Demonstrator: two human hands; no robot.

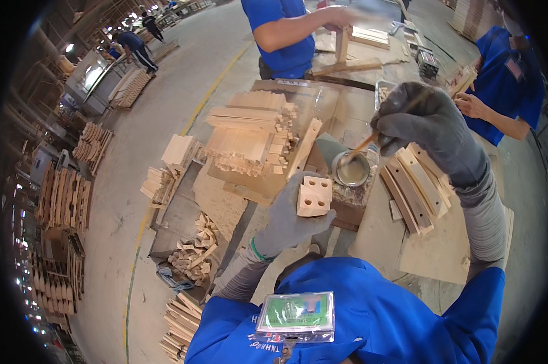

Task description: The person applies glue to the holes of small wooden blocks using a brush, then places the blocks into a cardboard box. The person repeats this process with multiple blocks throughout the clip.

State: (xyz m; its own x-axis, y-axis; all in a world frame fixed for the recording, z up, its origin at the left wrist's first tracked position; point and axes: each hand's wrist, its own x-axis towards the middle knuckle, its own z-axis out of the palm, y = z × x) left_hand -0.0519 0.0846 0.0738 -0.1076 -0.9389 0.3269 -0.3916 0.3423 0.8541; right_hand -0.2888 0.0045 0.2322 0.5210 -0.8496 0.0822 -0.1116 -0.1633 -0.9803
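My left hand (280,221), in a grey glove, is closed around wooden blocks (314,197) whose upper faces have several drilled round holes. They look like two pieces side by side. In my gloved right hand (422,124) is the thin wooden handle of a brush (365,144), pinched between the fingers. The brush slants down into an open can (352,172) of pale, milky liquid, so its tip is partly hidden. The can stands just beyond and to the right of the blocks, its rim smeared.
Stacked wooden strips (243,133) lie on cardboard at left. Curved slats (416,188) with holes rest at right, below my right forearm. A bin of wood offcuts (195,258) stands lower left. Two co-workers in blue (280,30) work at the far bench (377,64).
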